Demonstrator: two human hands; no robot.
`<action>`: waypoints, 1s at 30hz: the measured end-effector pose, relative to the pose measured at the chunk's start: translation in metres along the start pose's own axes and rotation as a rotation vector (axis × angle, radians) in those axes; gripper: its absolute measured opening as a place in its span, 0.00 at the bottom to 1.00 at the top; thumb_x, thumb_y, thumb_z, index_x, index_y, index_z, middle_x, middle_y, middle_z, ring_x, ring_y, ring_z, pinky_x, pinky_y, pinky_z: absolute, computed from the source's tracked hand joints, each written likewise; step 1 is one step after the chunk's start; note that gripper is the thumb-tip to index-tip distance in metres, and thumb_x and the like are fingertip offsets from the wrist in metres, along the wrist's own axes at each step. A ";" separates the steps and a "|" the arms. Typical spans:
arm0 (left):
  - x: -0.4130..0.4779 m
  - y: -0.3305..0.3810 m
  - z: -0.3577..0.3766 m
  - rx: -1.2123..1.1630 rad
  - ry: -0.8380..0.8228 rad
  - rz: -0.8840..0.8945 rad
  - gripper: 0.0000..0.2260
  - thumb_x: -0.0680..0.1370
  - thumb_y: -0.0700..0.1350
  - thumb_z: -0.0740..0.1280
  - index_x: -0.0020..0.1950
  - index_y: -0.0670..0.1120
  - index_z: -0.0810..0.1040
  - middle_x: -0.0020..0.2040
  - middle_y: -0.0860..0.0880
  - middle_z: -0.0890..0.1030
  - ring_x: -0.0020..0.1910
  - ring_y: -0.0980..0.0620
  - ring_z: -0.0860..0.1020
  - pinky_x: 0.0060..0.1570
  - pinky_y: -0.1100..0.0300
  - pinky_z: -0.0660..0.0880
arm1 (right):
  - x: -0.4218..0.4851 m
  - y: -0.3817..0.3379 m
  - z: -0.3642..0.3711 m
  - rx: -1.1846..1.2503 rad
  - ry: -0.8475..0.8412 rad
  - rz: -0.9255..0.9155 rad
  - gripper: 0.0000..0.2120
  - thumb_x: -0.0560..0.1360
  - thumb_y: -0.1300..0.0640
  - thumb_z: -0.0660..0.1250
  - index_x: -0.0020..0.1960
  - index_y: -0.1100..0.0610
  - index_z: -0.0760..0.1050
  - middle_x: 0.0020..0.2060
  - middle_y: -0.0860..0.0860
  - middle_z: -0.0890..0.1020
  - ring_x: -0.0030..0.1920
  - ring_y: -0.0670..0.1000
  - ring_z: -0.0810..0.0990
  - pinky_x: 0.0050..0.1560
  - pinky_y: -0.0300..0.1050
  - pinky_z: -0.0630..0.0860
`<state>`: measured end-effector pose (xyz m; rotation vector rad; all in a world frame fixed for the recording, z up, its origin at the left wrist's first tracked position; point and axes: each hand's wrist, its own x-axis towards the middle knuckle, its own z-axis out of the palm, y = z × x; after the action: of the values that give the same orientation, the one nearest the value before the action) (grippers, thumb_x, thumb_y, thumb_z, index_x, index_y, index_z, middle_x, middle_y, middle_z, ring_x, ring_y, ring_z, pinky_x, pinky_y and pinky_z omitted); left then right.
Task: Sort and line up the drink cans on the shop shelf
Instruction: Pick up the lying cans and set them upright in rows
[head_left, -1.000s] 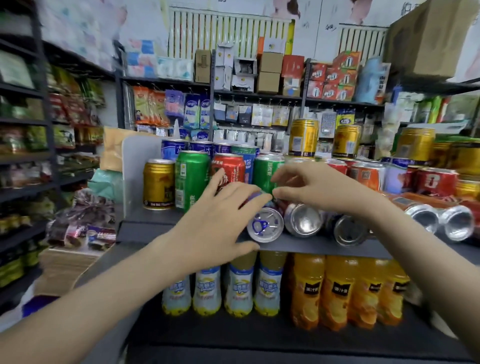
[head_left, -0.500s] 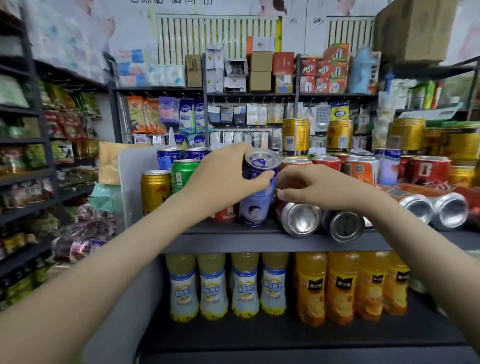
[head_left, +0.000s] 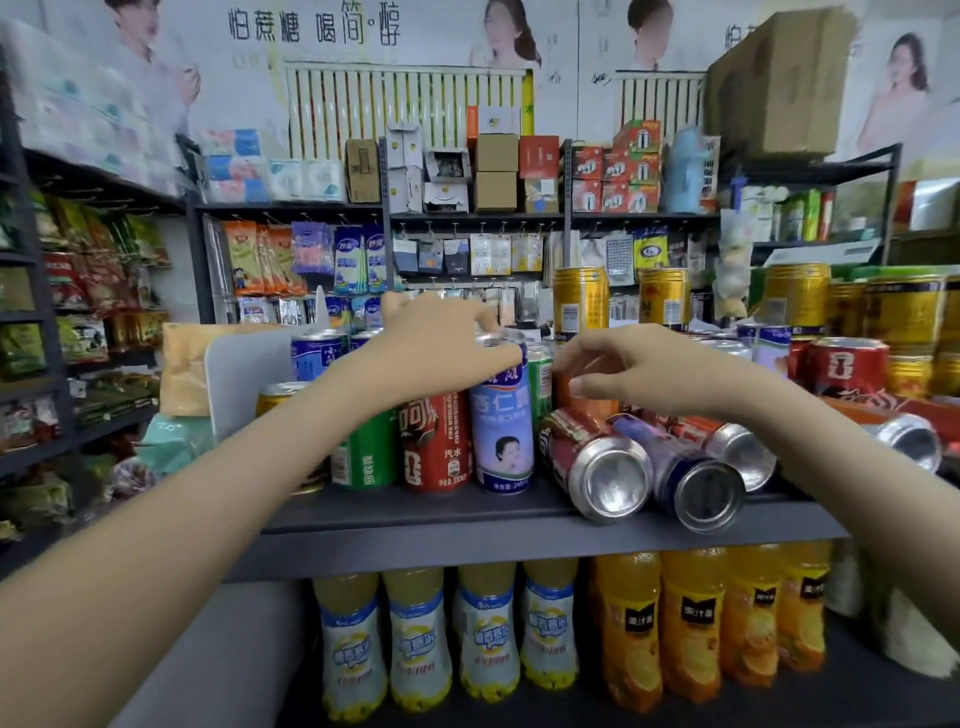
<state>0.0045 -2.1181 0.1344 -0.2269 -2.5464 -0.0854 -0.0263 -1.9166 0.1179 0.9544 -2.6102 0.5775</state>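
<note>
Left hand (head_left: 441, 345) fingers grip the upright blue-white can (head_left: 503, 431) by its top; right hand (head_left: 641, 374) fingers hang loosely curled, empty, above toppled cans (head_left: 597, 460).

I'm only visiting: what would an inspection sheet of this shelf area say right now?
Surface: dark grey shelf, cans on top, bottles beneath.
Job's things: pale blue can, red can and green can stand upright in a row; several lying cans show their bases at the front edge; gold cans stand behind.
Clutter: white divider at left, tan bag behind it.
Grips: left hand holds the pale blue can's top rim; right hand curls above the lying cans, contact unclear.
Cables: nothing seen.
Surroundings: racks of snacks and boxes; posters on the wall.
</note>
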 end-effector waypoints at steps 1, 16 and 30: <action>0.004 -0.003 0.000 -0.024 -0.027 -0.011 0.15 0.75 0.63 0.58 0.56 0.58 0.74 0.41 0.56 0.73 0.50 0.52 0.70 0.54 0.54 0.57 | 0.004 0.002 -0.003 -0.007 0.014 0.004 0.10 0.77 0.55 0.65 0.58 0.49 0.75 0.50 0.42 0.80 0.49 0.40 0.78 0.52 0.37 0.75; 0.048 -0.030 -0.017 -0.185 -0.174 0.122 0.11 0.79 0.52 0.60 0.60 0.56 0.75 0.53 0.60 0.76 0.50 0.63 0.73 0.45 0.74 0.65 | 0.096 0.016 -0.004 -0.272 -0.165 0.079 0.31 0.73 0.36 0.62 0.69 0.53 0.64 0.63 0.51 0.75 0.59 0.52 0.74 0.61 0.48 0.70; 0.067 -0.031 -0.007 -0.155 -0.320 0.129 0.13 0.81 0.47 0.56 0.60 0.58 0.76 0.57 0.55 0.80 0.54 0.50 0.79 0.57 0.52 0.74 | 0.114 0.014 0.008 -0.236 -0.282 0.100 0.31 0.69 0.39 0.69 0.64 0.52 0.63 0.40 0.41 0.69 0.50 0.50 0.71 0.53 0.48 0.63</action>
<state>-0.0522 -2.1394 0.1766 -0.5006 -2.8366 -0.2126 -0.1205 -1.9726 0.1534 0.8883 -2.9052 0.1583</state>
